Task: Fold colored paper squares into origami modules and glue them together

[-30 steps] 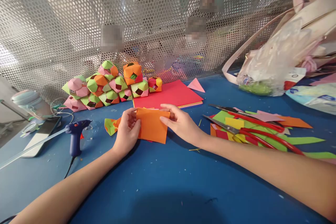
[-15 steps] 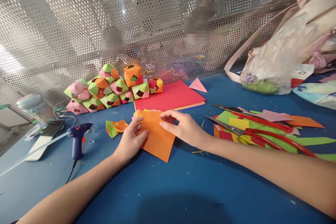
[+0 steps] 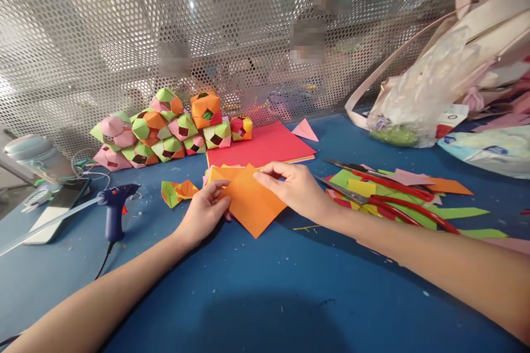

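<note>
An orange square of paper (image 3: 256, 204) is turned with one corner pointing toward me. My right hand (image 3: 290, 185) pinches its upper right edge between thumb and fingers. At its left side, my left hand (image 3: 209, 207) has its thumb and curled fingers against the edge. Behind it, more orange and pink sheets peek out beside a stack of red paper (image 3: 269, 146). A small green and orange folded piece (image 3: 178, 192) lies left of my left hand.
Folded paper balls (image 3: 165, 132) are piled at the back left. A blue glue gun (image 3: 115, 215) stands left, near a cup (image 3: 39, 157) and phone. Red-handled scissors (image 3: 397, 207) lie on paper scraps at the right. A bag (image 3: 492, 38) rests behind, before a perforated metal screen (image 3: 248, 11).
The orange paper has turned so a corner points down toward me, and my right hand now pinches its upper edge. The view has shifted slightly.
</note>
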A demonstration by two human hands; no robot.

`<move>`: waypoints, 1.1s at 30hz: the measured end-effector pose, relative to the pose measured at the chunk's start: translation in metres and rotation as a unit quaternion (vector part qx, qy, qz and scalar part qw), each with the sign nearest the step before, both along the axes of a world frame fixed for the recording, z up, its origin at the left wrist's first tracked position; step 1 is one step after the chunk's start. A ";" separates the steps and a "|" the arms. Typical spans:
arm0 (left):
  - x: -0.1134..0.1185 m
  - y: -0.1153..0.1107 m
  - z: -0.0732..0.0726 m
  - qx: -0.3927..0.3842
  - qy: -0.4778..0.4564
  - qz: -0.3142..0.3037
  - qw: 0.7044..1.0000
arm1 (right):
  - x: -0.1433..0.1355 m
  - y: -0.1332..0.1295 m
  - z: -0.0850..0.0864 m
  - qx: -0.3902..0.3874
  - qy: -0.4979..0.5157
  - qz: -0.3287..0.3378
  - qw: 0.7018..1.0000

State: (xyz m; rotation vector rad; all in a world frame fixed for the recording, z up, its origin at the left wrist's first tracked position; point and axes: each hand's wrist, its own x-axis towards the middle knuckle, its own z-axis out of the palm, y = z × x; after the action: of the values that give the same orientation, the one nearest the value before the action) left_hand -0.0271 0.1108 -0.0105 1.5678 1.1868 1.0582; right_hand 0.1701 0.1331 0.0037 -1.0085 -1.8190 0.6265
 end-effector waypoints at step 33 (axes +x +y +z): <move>-0.017 -0.010 0.013 0.139 0.296 -0.196 0.925 | 0.019 -0.067 -0.031 0.343 -0.233 0.197 0.888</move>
State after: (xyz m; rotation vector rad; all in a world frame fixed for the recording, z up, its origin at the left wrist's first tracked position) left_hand -0.0437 0.1012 0.0021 2.3396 1.0527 0.5080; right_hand 0.1889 0.0660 -0.0273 -0.3093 -2.4436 -0.0813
